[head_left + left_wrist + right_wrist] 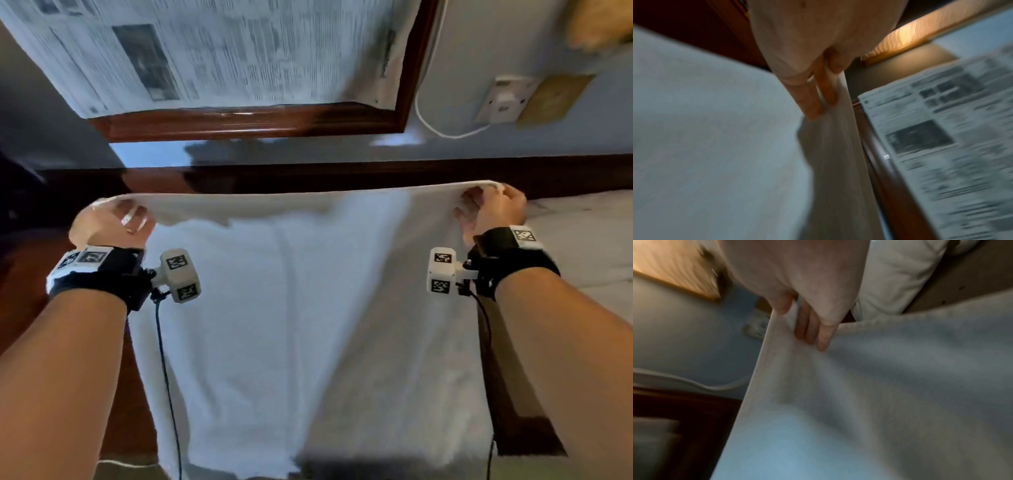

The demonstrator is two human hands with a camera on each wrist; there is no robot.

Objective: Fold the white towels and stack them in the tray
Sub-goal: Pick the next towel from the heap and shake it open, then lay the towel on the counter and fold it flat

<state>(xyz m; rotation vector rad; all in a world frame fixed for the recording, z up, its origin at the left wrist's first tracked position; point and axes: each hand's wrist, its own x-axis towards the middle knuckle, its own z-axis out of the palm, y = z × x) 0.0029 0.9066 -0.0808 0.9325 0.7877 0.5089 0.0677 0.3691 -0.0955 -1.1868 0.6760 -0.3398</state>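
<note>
Each grip pinches a top corner of the soft white towel (308, 308): left hand (109, 222) and right hand (493, 216) stretch its upper hem taut; the terry cloth hangs below, before a newspaper-lined (212, 51) dark wooden frame (246, 121).

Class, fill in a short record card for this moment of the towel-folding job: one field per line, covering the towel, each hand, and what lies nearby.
Towel: white towel, spread wide, held up by its far edge, hanging toward the person
Left hand: grip on the towel's far left corner
Right hand: grip on the far right corner
Beyond: newspaper on a dark wooden frame
Right side: white bedding
Tray: not in view
</note>
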